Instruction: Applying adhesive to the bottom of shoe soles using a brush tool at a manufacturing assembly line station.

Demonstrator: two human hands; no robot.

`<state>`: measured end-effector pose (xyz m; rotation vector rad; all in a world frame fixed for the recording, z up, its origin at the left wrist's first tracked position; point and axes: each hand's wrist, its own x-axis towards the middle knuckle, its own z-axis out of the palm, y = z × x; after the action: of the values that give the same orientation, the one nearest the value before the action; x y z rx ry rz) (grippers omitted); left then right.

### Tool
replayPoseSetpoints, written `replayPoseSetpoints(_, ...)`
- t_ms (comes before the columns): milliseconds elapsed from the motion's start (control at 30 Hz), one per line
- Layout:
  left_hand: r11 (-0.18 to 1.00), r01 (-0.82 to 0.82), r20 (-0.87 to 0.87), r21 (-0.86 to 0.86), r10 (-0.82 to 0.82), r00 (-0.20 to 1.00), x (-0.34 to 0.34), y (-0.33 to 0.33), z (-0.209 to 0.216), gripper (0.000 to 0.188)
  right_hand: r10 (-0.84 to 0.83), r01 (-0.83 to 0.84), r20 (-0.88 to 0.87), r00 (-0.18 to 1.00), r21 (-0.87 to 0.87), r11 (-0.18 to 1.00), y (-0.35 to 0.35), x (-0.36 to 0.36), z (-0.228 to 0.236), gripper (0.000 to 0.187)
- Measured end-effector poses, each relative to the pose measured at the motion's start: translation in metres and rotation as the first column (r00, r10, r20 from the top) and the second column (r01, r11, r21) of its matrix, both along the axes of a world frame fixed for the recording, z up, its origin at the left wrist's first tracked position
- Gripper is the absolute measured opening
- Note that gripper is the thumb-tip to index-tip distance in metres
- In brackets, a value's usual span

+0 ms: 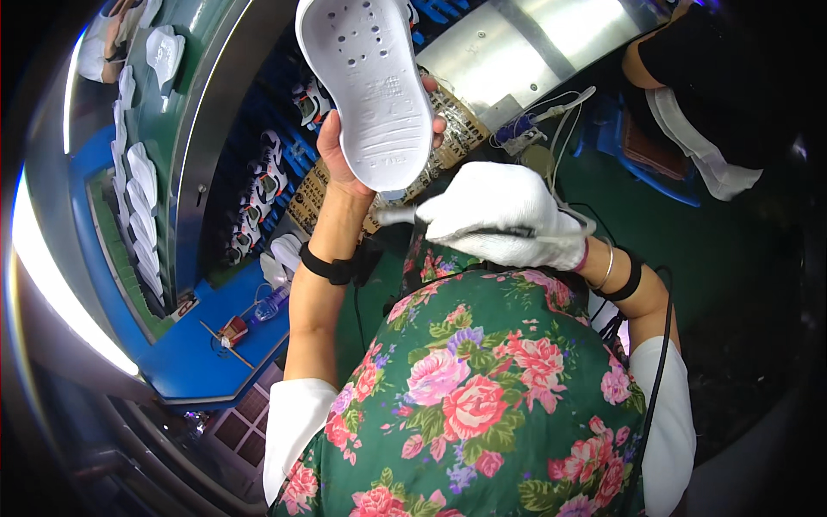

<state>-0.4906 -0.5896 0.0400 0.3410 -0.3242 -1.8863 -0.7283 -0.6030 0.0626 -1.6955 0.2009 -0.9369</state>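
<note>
Your bare left hand [345,151] grips the white moulded shoe sole [366,86], underside facing you, so your white-gloved right hand [500,215], closed around a thin brush [482,231], reaches its near edge.

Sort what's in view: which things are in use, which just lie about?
In use:
left hand holding the white shoe sole
gloved right hand gripping a thin tool

Lying about:
white soles on the conveyor
shoes in blue racks
plastic bottle
cabled device
</note>
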Motion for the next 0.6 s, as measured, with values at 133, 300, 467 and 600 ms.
replayPoseSetpoints(133, 0.999, 0.045, 0.013, 0.025, -0.045, 0.999, 0.005, -0.006, 0.001, 0.096, -0.016, 0.004, 0.038, 0.999, 0.310, 0.951, -0.013, 0.000, 0.000, 0.018)
replayPoseSetpoints(300, 0.996, 0.059, 0.083, 0.066, -0.065, 0.994, -0.001, -0.009, 0.012, 0.086, -0.188, 0.174, -0.031, 0.982, -0.255, 0.951, -0.024, -0.006, 0.005, 0.026)
replayPoseSetpoints(467, 0.988, 0.101, 0.036, 0.115, -0.106, 0.994, 0.003, -0.019, 0.013, 0.083, -0.152, 0.120, -0.028, 0.988, -0.475, 0.872, -0.001, 0.000, -0.003, 0.029)
replayPoseSetpoints(600, 0.991, 0.125, 0.008, 0.049, -0.125, 0.992, 0.008, -0.024, 0.005, 0.084, -0.036, 0.039, 0.034, 0.999, -0.093, 0.995, -0.010, 0.001, 0.006, 0.022)
